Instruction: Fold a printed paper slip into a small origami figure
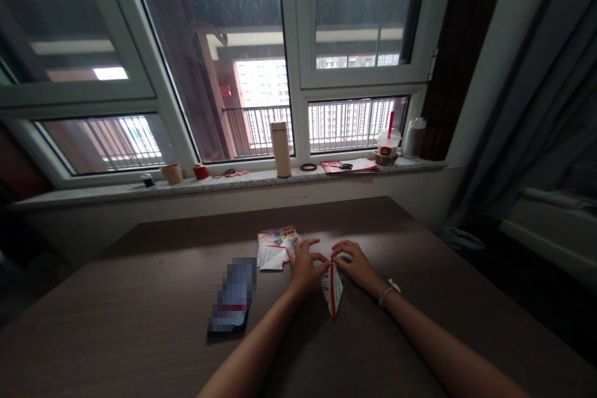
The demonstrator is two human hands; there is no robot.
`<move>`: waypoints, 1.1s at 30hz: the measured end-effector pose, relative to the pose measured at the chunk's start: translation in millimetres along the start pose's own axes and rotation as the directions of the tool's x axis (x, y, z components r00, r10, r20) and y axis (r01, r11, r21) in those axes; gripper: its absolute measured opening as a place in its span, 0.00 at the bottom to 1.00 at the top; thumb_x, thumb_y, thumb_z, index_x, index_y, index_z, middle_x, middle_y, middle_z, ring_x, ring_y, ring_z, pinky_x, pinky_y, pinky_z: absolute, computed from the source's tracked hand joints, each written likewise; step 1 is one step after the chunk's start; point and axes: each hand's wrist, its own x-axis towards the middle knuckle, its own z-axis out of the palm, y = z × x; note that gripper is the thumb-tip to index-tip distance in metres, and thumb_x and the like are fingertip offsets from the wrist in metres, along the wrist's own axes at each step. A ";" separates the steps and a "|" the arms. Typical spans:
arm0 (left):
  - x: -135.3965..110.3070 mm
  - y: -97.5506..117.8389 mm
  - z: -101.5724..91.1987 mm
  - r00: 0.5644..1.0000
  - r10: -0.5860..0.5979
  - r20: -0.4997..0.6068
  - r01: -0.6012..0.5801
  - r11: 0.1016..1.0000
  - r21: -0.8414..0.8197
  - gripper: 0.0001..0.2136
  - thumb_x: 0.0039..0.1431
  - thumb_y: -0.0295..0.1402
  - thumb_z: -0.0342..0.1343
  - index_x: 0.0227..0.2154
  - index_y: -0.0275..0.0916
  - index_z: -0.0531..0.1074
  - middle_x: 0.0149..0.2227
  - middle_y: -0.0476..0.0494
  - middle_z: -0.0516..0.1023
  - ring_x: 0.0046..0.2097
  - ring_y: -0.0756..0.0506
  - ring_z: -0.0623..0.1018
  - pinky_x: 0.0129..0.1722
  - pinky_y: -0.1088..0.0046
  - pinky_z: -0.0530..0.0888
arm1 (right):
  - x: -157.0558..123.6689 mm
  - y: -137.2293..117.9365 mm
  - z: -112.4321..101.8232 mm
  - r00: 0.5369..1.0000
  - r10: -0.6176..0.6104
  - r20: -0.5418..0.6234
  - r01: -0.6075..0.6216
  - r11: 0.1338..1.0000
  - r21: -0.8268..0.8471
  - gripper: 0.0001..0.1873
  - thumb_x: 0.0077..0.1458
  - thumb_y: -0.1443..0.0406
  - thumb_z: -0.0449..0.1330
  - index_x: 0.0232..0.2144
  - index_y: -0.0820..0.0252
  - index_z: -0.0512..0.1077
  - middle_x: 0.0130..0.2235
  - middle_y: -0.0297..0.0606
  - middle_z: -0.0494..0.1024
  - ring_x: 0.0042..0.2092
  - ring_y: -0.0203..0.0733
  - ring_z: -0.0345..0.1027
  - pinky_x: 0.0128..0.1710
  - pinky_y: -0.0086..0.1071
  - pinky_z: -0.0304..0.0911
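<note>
Folded paper triangle (332, 290), red-striped, one only: it lies on the dark wood table (140, 329) between my two hands, point toward me. Left hand (308, 267) half open, fingers spread; right hand (357, 264) half open, both at its top corner. Whether either pinches it, I cannot tell from here. Beside my left hand, one pile of printed leaflets (277, 249); farther left, one blurred flat object (233, 301). The table's far edge lies well ahead, short of the window sill (233, 185) — more tabletop runs to my right.

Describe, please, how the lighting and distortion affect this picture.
In the head view, the window glows brightly while the table sits in dim light; the wide lens tilts the window frames; a pixelated patch blurs one object beside the left hand.
</note>
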 end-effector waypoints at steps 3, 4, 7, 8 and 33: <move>-0.7 4.3 -2.1 1.000 0.000 0.017 0.000 1.000 0.002 0.02 0.51 0.35 0.63 0.25 0.47 0.80 0.56 0.48 0.69 0.61 0.38 0.59 0.62 0.45 0.45 | -0.7 -0.2 1.1 1.000 0.018 0.012 -0.018 1.000 0.000 0.04 0.49 0.61 0.59 0.28 0.54 0.74 0.42 0.37 0.76 0.51 0.47 0.62 0.56 0.44 0.51; -1.0 5.4 -2.6 1.000 -0.003 0.019 0.003 1.000 0.001 0.02 0.51 0.35 0.63 0.25 0.47 0.80 0.56 0.48 0.69 0.61 0.38 0.59 0.62 0.46 0.45 | -0.9 -0.3 1.5 1.000 0.021 0.014 -0.021 1.000 0.002 0.04 0.50 0.61 0.59 0.28 0.54 0.73 0.42 0.37 0.76 0.51 0.47 0.62 0.56 0.44 0.51; -1.4 6.4 -3.2 1.000 -0.010 0.017 0.010 1.000 -0.006 0.03 0.51 0.34 0.62 0.25 0.47 0.80 0.56 0.48 0.69 0.61 0.38 0.59 0.63 0.45 0.44 | -1.0 0.0 2.0 1.000 0.015 0.009 -0.015 1.000 0.010 0.06 0.51 0.60 0.58 0.29 0.54 0.73 0.43 0.37 0.76 0.51 0.46 0.61 0.56 0.43 0.51; -1.5 6.0 -3.2 1.000 -0.011 0.011 0.011 1.000 -0.009 0.02 0.51 0.34 0.62 0.25 0.47 0.80 0.56 0.48 0.69 0.61 0.38 0.59 0.63 0.45 0.44 | -0.9 0.5 2.0 1.000 0.012 0.004 -0.012 1.000 0.012 0.06 0.51 0.60 0.59 0.29 0.54 0.74 0.43 0.37 0.76 0.51 0.46 0.61 0.56 0.43 0.51; 3.3 3.5 -6.3 0.990 -0.139 0.041 0.143 0.983 -0.118 0.02 0.50 0.36 0.63 0.26 0.45 0.79 0.57 0.46 0.70 0.61 0.36 0.60 0.61 0.40 0.39 | -2.1 1.7 3.1 0.998 -0.023 0.065 0.026 0.998 -0.050 0.07 0.53 0.58 0.60 0.28 0.53 0.75 0.46 0.37 0.75 0.54 0.47 0.57 0.59 0.46 0.49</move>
